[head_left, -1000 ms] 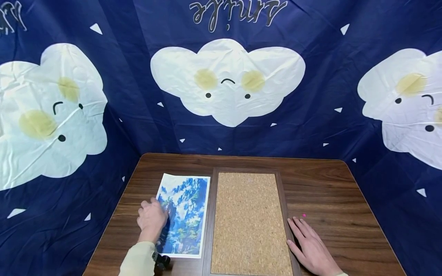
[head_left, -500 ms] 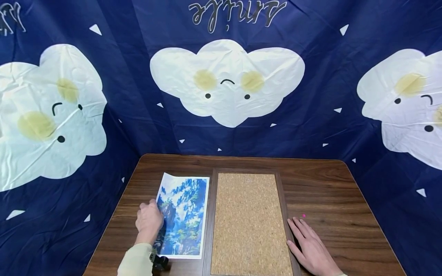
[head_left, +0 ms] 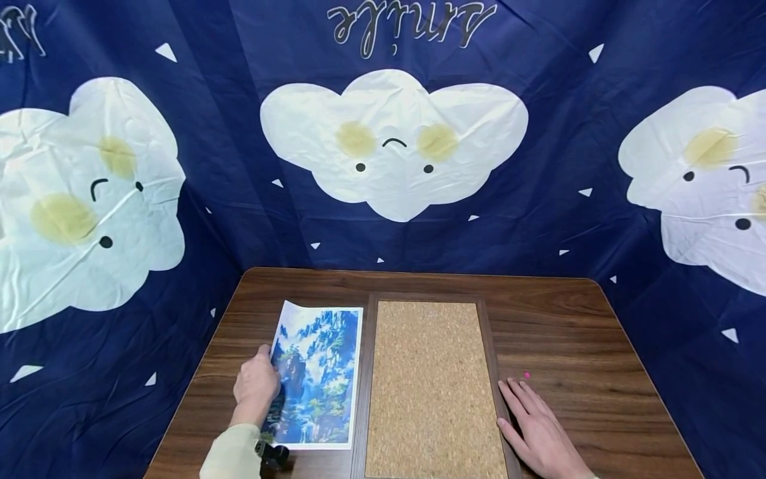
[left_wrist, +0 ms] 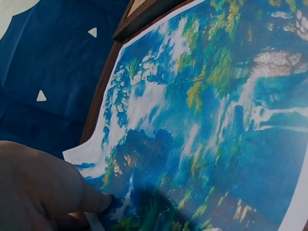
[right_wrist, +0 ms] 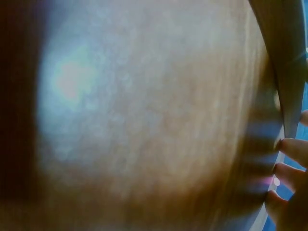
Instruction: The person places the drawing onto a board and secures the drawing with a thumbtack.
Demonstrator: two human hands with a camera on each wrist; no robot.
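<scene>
My left hand (head_left: 256, 382) pinches the left edge of a printed landscape picture (head_left: 320, 372), blue mountains with a white border. In the left wrist view the thumb of that hand (left_wrist: 45, 187) lies on the print (left_wrist: 207, 134); its other fingers are mostly hidden at the edge. Right of the print lies a cork board (head_left: 433, 386) in a brown wooden frame. Against the frame's right side rests my right hand (head_left: 541, 429), palm down with fingers extended. The right wrist view is blurred, with fingertips (right_wrist: 291, 175) at its right edge.
A small pink dot (head_left: 526, 375) lies on the wooden table (head_left: 562, 319) just beyond my right fingertips. Dark blue cloth (head_left: 383, 239) with white clouds hangs behind the table and along both sides. A black device (head_left: 274, 456) sits at my left wrist.
My left hand has drawn back slightly left, from over the print to its left edge, and now pinches it. The right hand and cork board stay put.
</scene>
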